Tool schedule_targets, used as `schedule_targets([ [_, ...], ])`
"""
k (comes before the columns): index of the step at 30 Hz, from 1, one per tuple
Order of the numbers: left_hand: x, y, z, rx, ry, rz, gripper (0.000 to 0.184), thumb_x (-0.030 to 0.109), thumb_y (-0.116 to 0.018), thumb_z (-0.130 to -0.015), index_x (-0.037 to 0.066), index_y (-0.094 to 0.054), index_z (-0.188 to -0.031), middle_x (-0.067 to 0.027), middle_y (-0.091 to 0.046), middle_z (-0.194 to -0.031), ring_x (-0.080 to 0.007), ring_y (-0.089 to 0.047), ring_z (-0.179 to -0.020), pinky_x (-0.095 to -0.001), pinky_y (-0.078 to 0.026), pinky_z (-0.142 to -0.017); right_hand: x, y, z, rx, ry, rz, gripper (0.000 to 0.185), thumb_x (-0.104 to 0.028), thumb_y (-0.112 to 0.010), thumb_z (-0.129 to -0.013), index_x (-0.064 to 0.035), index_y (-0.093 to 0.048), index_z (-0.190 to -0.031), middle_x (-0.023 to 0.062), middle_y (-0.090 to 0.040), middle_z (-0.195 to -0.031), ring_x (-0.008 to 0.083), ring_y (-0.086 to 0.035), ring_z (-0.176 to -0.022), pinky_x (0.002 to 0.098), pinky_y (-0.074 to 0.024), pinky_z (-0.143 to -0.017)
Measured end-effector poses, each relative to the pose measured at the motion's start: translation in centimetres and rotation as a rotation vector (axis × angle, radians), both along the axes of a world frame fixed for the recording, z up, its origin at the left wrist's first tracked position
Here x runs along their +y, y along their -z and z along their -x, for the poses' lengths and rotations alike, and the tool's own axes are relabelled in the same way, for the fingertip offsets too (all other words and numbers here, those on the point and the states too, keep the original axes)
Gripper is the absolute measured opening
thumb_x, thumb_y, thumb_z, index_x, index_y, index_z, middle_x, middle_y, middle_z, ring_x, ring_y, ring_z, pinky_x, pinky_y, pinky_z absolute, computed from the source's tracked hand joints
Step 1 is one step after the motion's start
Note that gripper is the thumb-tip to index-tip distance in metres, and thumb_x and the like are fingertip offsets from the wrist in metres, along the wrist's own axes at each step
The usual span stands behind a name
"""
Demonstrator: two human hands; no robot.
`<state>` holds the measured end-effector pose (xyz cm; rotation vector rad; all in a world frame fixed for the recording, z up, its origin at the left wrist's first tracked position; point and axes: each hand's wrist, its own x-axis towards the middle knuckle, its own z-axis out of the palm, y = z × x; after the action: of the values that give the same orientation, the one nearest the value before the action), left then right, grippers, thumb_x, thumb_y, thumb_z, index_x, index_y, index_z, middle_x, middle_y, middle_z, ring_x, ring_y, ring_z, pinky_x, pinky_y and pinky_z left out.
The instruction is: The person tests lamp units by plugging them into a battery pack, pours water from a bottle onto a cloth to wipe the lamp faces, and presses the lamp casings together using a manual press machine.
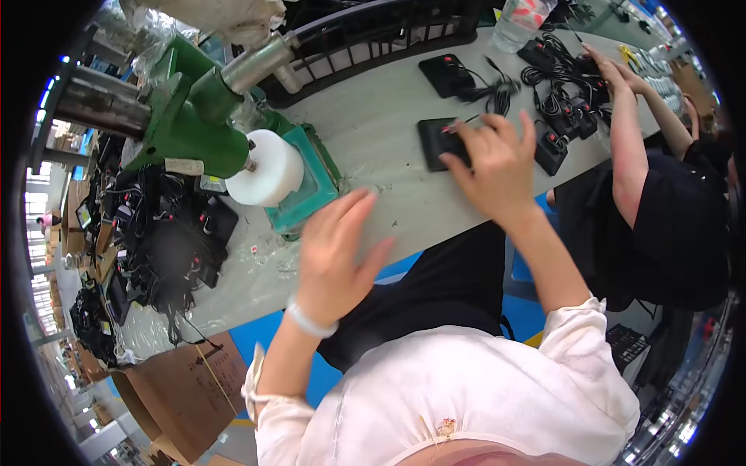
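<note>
My right hand (496, 167) is over a flat black box (432, 147) that lies on the table. Its thumb and forefinger rest at the box's right side, close to a small red part and a cable, while the other fingers are spread. The fingertips partly cover the box; contact beneath them is hard to see. My left hand (332, 252) hovers at the table's front edge with thumb and fingers apart and nothing in it. Just beyond it stands a green press (206, 128) with a round white head (266, 169) above a teal base plate (305, 186).
Another black box (447, 75) with a cable lies farther back. Several corded boxes (563, 116) are heaped at right, beside a co-worker's arms (628, 147). A tangled pile of black units (167, 241) lies left. A plastic bottle (519, 23) and black crate (373, 43) stand behind.
</note>
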<state>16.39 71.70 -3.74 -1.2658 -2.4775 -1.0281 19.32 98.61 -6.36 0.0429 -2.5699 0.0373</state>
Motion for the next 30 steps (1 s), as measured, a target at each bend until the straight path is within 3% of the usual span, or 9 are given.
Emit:
schedule_targets([
  [5, 4.8, 2.5, 3.0, 0.076, -0.061, 0.173, 0.079, 0.016, -0.083, -0.074, -0.003, -0.046, -0.142, -0.0226, -0.054, -0.143, -0.0377, -0.053, -0.13, -0.0454, -0.04, -0.107, -4.9, 1.8, -0.6, 0.005, -0.285, 0.236, 0.042, -0.023, -0.077, -0.079, -0.007, -0.067, -0.116, 0.0077, -0.068, -0.093, 0.027, -0.06, -0.11, 0.0539, -0.0293, -0.114],
  [6, 4.4, 2.3, 3.3, 0.057, -0.009, 0.217, 0.079, 0.017, -0.083, -0.074, -0.004, -0.045, -0.141, -0.0227, -0.054, -0.143, -0.0368, -0.053, -0.131, -0.0457, -0.038, -0.108, -4.5, 1.0, -0.8, -0.004, -0.312, 0.256, 0.04, -0.016, -0.076, -0.077, -0.0067, -0.067, -0.116, 0.008, -0.068, -0.093, 0.0271, -0.06, -0.105, 0.0508, -0.0368, -0.107],
  [9, 3.0, 1.1, 4.2, -0.008, 0.067, 0.354, 0.076, 0.019, -0.083, -0.075, -0.003, -0.048, -0.139, -0.0231, -0.053, -0.143, -0.0367, -0.052, -0.132, -0.0462, -0.038, -0.108, -1.6, 1.1, -1.4, 0.065, -0.244, 0.419, 0.04, -0.011, -0.075, -0.077, -0.0063, -0.067, -0.116, 0.0075, -0.067, -0.096, 0.028, -0.06, -0.102, 0.0475, -0.0414, -0.098],
  [10, 3.0, 1.2, 4.3, 0.002, 0.055, 0.35, 0.075, 0.02, -0.083, -0.074, -0.002, -0.05, -0.138, -0.0224, -0.055, -0.142, -0.0353, -0.052, -0.13, -0.0484, -0.037, -0.109, -0.5, 1.3, -1.0, 0.166, -0.196, 0.322, 0.037, -0.008, -0.075, -0.076, -0.0074, -0.069, -0.113, 0.0081, -0.066, -0.1, 0.0289, -0.059, -0.102, 0.0451, -0.0429, -0.092],
  [14, 3.1, 1.0, 3.8, 0.091, -0.025, 0.427, 0.073, 0.026, -0.084, -0.073, 0.006, -0.055, -0.136, -0.0184, -0.059, -0.136, -0.0307, -0.055, -0.127, -0.0549, -0.033, -0.112, 0.7, 0.3, -1.3, 0.049, -0.183, 0.313, 0.024, -0.011, -0.074, -0.08, -0.0074, -0.073, -0.103, 0.0092, -0.067, -0.117, 0.0313, -0.057, -0.114, 0.0436, -0.0409, -0.1],
  [18, 2.7, 0.7, 3.8, 0.102, -0.076, 0.467, 0.073, 0.033, -0.085, -0.072, 0.012, -0.057, -0.136, -0.0118, -0.063, -0.13, -0.0272, -0.057, -0.123, -0.058, -0.029, -0.114, 0.0, 0.5, -0.6, 0.01, -0.219, 0.216, 0.026, -0.013, -0.074, -0.08, -0.0084, -0.074, -0.106, 0.0085, -0.066, -0.12, 0.0306, -0.056, -0.118, 0.0455, -0.0382, -0.105],
  [23, 2.6, 1.4, 4.1, 0.042, -0.102, 0.424, 0.078, 0.042, -0.085, -0.071, 0.009, -0.055, -0.135, -0.0075, -0.066, -0.126, -0.0259, -0.059, -0.12, -0.0592, -0.028, -0.113, -2.6, -0.8, 0.7, 0.078, -0.363, 0.39, 0.025, -0.016, -0.074, -0.079, -0.0098, -0.075, -0.103, 0.0053, -0.066, -0.122, 0.0283, -0.055, -0.119, 0.051, -0.035, -0.108],
  [28, 2.4, 1.7, 4.2, 0.05, -0.122, 0.354, 0.077, 0.043, -0.087, -0.068, 0.008, -0.058, -0.13, -0.0059, -0.068, -0.122, -0.0259, -0.06, -0.119, -0.0593, -0.028, -0.114, -2.7, -0.2, -0.5, -0.069, -0.582, 0.243, 0.04, -0.019, -0.075, -0.083, -0.0095, -0.07, -0.122, 0.006, -0.065, -0.131, 0.0292, -0.055, -0.123, 0.0496, -0.0383, -0.107],
  [30, 2.5, 1.8, 4.1, 0.074, -0.111, 0.327, 0.076, 0.043, -0.087, -0.068, 0.008, -0.059, -0.129, -0.0054, -0.069, -0.122, -0.0261, -0.06, -0.119, -0.0592, -0.028, -0.114, -3.2, -1.0, -0.1, 0.0, -0.491, 0.49, 0.041, -0.019, -0.075, -0.083, -0.0098, -0.071, -0.123, 0.0052, -0.066, -0.132, 0.031, -0.055, -0.124, 0.0513, -0.0378, -0.109],
])
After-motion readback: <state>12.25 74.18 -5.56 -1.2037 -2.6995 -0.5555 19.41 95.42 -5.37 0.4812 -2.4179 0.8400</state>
